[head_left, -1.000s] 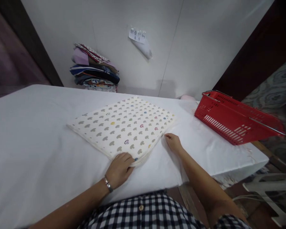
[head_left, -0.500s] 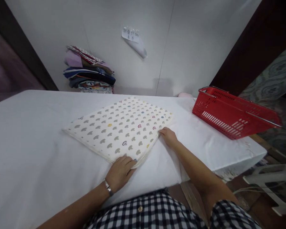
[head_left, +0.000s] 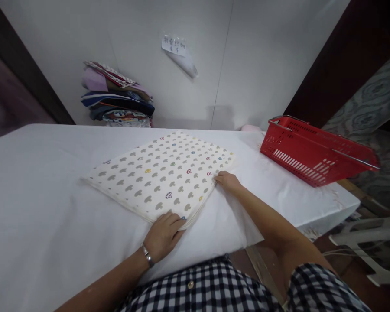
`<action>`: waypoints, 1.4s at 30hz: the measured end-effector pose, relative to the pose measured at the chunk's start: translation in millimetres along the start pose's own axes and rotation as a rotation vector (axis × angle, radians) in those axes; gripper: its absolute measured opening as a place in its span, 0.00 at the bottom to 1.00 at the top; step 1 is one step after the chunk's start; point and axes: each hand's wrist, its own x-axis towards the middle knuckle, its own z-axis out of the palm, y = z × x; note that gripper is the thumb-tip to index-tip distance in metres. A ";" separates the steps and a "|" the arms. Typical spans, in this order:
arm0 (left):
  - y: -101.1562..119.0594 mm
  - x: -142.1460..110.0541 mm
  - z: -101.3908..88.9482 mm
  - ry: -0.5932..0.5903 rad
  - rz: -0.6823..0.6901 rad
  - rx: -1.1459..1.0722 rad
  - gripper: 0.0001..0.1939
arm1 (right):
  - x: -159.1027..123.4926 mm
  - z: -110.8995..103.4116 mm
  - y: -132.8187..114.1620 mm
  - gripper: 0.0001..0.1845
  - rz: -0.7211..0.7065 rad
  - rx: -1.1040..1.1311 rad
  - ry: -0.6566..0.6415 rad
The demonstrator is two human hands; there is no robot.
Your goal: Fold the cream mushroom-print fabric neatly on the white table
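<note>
Left hand (head_left: 164, 234) and right hand (head_left: 229, 181) on a folded mushroom-print cloth (head_left: 159, 177).
The left rests palm down over the near corner, its grip impossible to tell; the right pinches the right edge. The cloth lies cornerwise on the white-covered tabletop (head_left: 52, 182), a red shopping basket (head_left: 315, 149) to its right, stacked fabrics (head_left: 118, 99) beyond the far edge, a paper sign (head_left: 174, 47) on the wall (head_left: 256, 65).

Dim, diffuse light leaves the wall (head_left: 263, 56) grey, with a faint shadow (head_left: 222, 116) behind the bench (head_left: 45, 182); wide-angle distortion stretches the edges.
</note>
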 end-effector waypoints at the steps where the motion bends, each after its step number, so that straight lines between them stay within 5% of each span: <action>1: 0.0 0.1 -0.1 0.005 0.001 0.000 0.10 | 0.0 -1.5 0.2 0.14 -0.012 -0.015 0.008; 42: -1.4 1.8 -3.6 -0.017 -0.006 -0.044 0.11 | 10.2 -2.4 12.8 0.14 -0.215 -0.088 0.000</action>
